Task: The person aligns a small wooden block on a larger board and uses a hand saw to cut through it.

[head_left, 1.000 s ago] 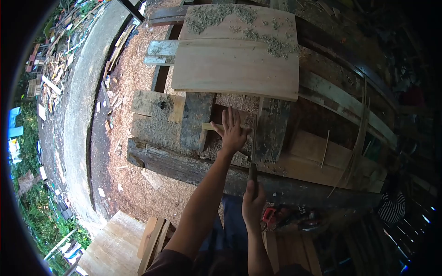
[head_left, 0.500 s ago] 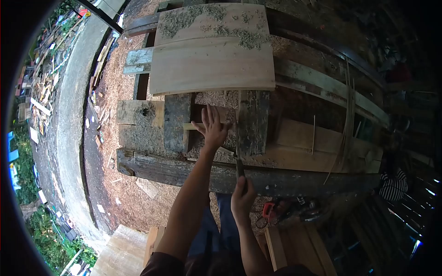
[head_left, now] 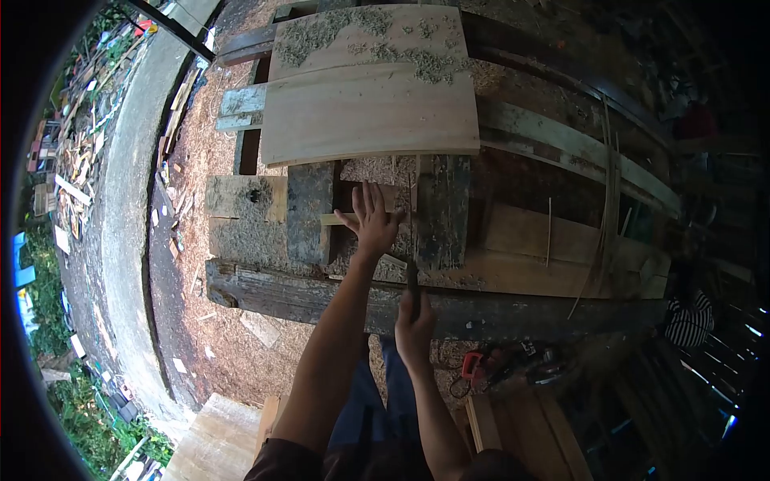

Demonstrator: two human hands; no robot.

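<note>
My left hand lies flat with its fingers spread on a small pale wood strip, which rests among dark planks covered in sawdust. My right hand is closed around the dark handle of a long-bladed knife. The knife points away from me, just right of my left wrist, and its thin blade is hard to make out. Both hands are over a heavy dark beam that runs across in front of me.
A wide pale board strewn with shavings lies beyond my hands. A red power tool sits low on the right. A person in striped clothing is at the far right. A concrete kerb curves along the left, and stacked planks lie below.
The view has shifted, so the boards sit further left in frame. My left hand stays on the strip. My right hand has kept hold of the knife and tilted it a little.
</note>
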